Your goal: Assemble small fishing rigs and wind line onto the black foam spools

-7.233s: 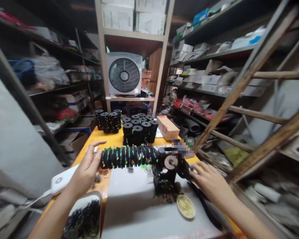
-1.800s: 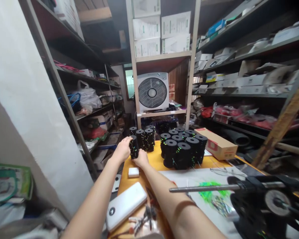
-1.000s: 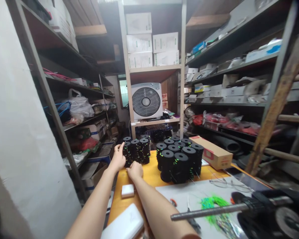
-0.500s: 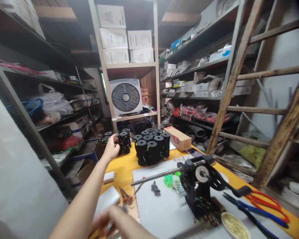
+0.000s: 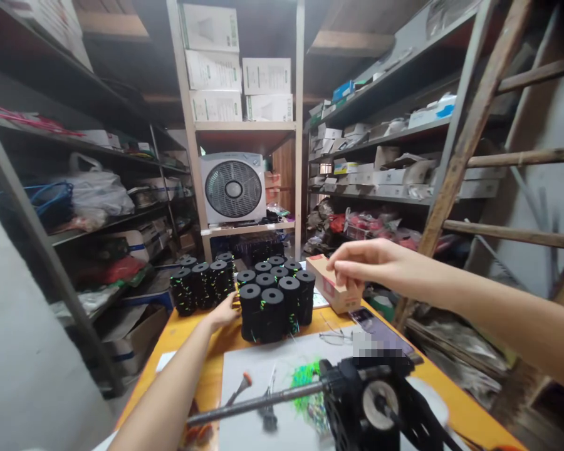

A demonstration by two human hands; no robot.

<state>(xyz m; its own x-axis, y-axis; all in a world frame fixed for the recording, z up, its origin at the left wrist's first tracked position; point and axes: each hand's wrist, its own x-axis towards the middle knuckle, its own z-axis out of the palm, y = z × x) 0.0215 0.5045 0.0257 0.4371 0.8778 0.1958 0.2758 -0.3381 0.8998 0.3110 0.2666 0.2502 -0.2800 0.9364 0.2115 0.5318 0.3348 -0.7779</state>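
Note:
My left hand [image 5: 223, 312] reaches to the left side of a tight cluster of black foam spools [image 5: 272, 297] wound with dark thread and dotted with green-yellow strands. Its fingers are stretched out, with the tips at the nearest spools; whether they press on them is unclear. A second group of black spools [image 5: 201, 285] stands just left of that hand. My right hand [image 5: 369, 262] hovers over a small cardboard box [image 5: 341, 291], fingers loosely bent and apparently holding nothing.
A black winding machine [image 5: 361, 401] with a long metal rod [image 5: 263, 404] stands in front on a white board [image 5: 239, 376]. Green strands [image 5: 305, 388], glasses [image 5: 336, 337] and a phone [image 5: 380, 332] lie nearby. A box fan [image 5: 234, 188], shelves and a wooden ladder [image 5: 460, 150] surround the table.
My left hand has moved from the left spool group to the right cluster's left side. My right hand has risen from low in front to above the cardboard box. The view has shifted.

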